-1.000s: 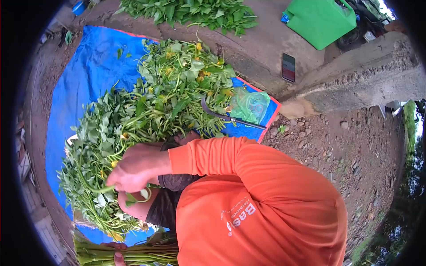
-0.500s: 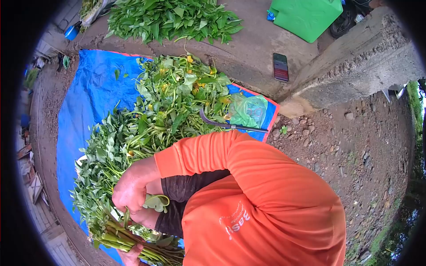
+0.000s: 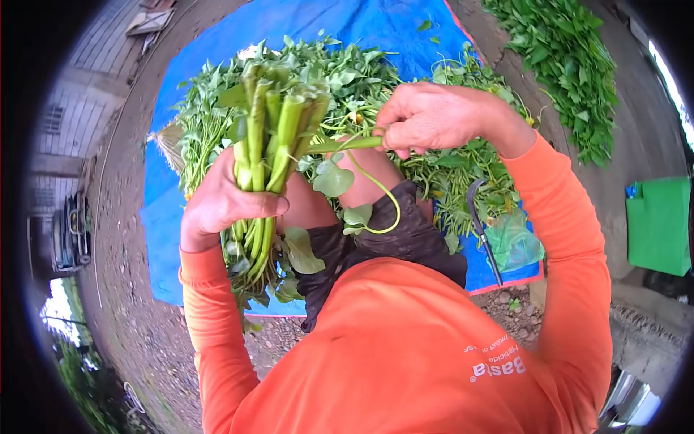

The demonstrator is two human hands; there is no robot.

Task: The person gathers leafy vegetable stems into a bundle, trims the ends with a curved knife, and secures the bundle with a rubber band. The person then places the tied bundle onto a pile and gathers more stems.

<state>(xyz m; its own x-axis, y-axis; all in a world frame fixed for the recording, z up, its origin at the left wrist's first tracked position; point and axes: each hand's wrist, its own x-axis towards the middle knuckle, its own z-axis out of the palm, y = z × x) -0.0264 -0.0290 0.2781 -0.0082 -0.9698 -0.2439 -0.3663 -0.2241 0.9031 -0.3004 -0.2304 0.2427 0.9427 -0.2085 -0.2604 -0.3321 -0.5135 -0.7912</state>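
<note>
The left hand [image 3: 228, 197] encircles the stem bundle [image 3: 278, 134].

green container [image 3: 658, 227] at right, curved sickle [image 3: 484, 239] beside crumpled green bag [image 3: 516, 244], parked vehicle [image 3: 71, 235] at far left

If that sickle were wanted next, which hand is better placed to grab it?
Probably the right hand: it is nearer the sickle and only pinches a green stem, while the left hand is wrapped around a thick bundle of stems.

A drooping vine [image 3: 333, 179] clutters the gap between stem bundle [image 3: 256, 141] and right hand [image 3: 432, 121].
</note>
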